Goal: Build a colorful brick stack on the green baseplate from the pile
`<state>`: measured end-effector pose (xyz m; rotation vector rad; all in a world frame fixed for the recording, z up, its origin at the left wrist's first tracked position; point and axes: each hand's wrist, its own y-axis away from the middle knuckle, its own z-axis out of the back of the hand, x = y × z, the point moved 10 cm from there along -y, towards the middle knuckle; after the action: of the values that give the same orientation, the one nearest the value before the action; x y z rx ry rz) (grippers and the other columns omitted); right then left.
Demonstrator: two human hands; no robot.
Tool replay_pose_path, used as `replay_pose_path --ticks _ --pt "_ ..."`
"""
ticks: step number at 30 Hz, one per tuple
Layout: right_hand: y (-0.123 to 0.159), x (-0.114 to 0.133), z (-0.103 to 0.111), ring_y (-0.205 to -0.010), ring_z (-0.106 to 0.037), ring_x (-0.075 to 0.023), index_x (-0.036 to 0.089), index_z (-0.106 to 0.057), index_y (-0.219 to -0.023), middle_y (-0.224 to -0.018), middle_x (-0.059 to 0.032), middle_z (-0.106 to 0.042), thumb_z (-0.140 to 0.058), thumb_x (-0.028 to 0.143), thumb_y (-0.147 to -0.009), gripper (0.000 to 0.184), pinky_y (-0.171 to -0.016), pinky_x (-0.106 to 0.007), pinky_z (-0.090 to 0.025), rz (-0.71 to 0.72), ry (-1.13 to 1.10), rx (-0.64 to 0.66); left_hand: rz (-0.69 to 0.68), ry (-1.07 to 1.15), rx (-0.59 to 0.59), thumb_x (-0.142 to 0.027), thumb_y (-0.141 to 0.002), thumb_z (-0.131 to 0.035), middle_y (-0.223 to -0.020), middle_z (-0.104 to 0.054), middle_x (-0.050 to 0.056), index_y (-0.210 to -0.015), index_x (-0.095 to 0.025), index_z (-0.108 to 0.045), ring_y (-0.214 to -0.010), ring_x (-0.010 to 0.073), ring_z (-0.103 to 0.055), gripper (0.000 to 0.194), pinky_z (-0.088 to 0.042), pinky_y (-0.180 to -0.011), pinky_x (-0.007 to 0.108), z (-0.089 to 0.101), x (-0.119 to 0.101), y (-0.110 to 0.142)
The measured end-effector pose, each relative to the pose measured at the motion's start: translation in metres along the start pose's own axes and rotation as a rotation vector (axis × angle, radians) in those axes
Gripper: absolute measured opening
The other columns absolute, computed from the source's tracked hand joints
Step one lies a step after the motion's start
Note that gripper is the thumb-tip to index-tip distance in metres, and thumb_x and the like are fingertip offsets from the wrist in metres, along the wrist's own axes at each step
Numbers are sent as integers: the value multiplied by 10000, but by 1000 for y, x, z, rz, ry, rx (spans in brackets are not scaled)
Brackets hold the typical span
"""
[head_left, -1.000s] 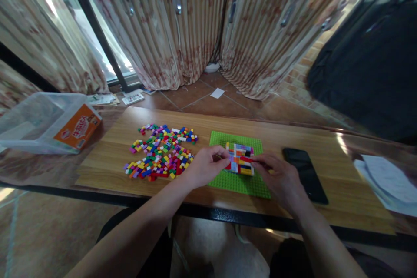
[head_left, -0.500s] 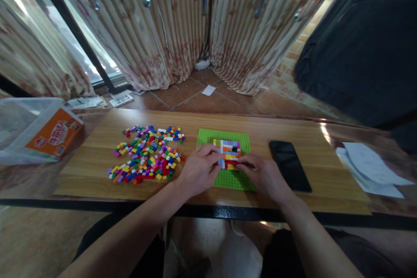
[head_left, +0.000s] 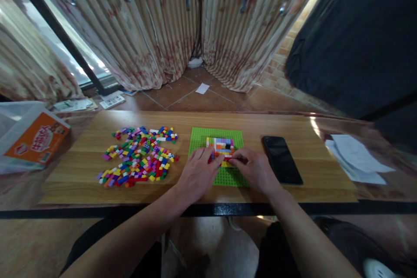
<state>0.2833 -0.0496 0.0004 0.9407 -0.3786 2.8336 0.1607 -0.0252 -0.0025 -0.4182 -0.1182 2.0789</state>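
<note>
Head view: the left hand [head_left: 199, 173] and right hand [head_left: 254, 168] meet over a brick build [head_left: 220, 143], just below and right of the frame's centre.
The left hand comes in from the lower left, palm down, fingers over the build's left part; whether its grip is closed on anything, I cannot tell. The right hand reaches in from the lower right, thumb and forefinger near together at the right end of a red brick [head_left: 227, 158]; whether this grip pinches the brick or only presses it, I cannot tell. The red brick lies between both hands, toward the build's lower edge in the frame. Beneath is a green baseplate [head_left: 228, 179] on the bench [head_left: 156, 119].
</note>
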Motion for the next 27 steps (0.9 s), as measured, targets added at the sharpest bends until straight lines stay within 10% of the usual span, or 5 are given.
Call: replay_pose_path --ticks 12,27 --pt "0 -51 -8 -547 -578 -131 164 -630 -682 -601 -8 -626 -506 522 -844 413 -514 -235 -411 -342 -351 151 -10 -235 -60 -215 -893 -506 -1258 -521 128 -1282 -213 -530 -1112 283 -481 390 -443 -905 435 0 -11 3" --pt "-3 -48 -24 -514 -536 -115 155 -673 -699 -559 -1 -617 -568 540 -806 413 -491 -222 -358 -284 -272 237 24 -272 -35 -204 -916 -463 -1302 -514 136 -1308 -206 -516 -1144 295 -483 395 -450 -914 455 -8 -13 6"
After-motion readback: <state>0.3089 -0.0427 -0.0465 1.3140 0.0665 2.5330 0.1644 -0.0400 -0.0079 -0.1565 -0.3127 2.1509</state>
